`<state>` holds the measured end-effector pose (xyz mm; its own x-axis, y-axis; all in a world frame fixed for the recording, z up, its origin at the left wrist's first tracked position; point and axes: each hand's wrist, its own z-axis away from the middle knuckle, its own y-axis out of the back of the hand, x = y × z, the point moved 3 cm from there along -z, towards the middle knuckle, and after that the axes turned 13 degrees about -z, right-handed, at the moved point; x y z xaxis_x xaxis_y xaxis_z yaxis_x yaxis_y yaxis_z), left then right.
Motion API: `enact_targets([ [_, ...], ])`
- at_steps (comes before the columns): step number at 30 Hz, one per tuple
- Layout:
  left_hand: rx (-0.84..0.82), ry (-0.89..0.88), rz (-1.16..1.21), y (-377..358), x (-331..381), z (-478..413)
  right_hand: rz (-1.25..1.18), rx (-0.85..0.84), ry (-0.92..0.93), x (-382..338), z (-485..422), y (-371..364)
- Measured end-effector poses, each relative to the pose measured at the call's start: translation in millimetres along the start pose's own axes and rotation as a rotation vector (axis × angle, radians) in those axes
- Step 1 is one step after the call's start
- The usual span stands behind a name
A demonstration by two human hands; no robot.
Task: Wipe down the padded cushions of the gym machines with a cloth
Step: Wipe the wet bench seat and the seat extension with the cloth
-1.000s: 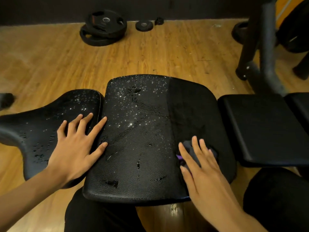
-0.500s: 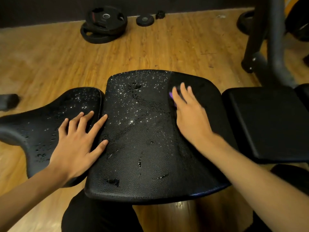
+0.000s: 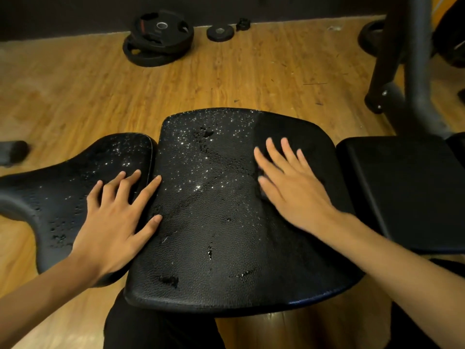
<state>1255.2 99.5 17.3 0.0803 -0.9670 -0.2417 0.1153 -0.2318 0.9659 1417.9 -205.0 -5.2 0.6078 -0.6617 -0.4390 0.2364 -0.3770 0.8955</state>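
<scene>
- Slid right hand (image 3: 289,190) back a little from the far rim of middle cushion (image 3: 214,235) since half a second ago; kept left hand (image 3: 113,217) where it was.
- Pressing right hand down flat, fingers straight and slightly spread, curled round nothing.
- Cannot make out the cloth: hidden beneath the right palm, with motion blur around the thumb.
- Resting left hand flat and spread across the seam, holding nothing: palm and three fingers on left cushion (image 3: 63,192), index finger and thumb on middle cushion.
- See glinting droplets over left cushion and the left part of middle cushion; see a dull strip without droplets along its right side, around right hand.
- Can read no brand or writing anywhere; note only a red patch on the upper of the stacked weight plates (image 3: 158,39), too small to read.
- Find, right of that stack on wooden floor (image 3: 75,91), a small plate (image 3: 220,33) and a small black piece (image 3: 243,23) near the dark wall.
- Find right cushion (image 3: 407,192) just beside middle cushion, matte, with a narrow gap between them.
- See dark machine frame (image 3: 417,71) rising behind right cushion.
- See a dark rounded end (image 3: 13,152) at the left edge, kind unclear.
- Glimpse a black-clad leg (image 3: 156,331) below the near edge of middle cushion.
</scene>
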Motion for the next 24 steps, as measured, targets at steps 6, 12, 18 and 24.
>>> enact_targets([
  [6,-0.012,0.006,-0.011,-1.3,0.2,-0.1,-0.055,0.024,-0.234,20.3,-130.8,14.0],
  [12,-0.008,0.006,-0.006,-2.0,-0.2,0.6,-0.135,-0.034,-0.143,-3.9,-38.7,6.6],
  [18,-0.023,0.01,-0.006,-0.6,0.0,0.2,-0.074,-0.077,-0.064,-29.1,74.2,-0.2],
  [24,-0.033,0.003,-0.011,-1.1,-0.8,-1.9,-0.081,0.054,-0.142,17.9,-105.7,11.0],
])
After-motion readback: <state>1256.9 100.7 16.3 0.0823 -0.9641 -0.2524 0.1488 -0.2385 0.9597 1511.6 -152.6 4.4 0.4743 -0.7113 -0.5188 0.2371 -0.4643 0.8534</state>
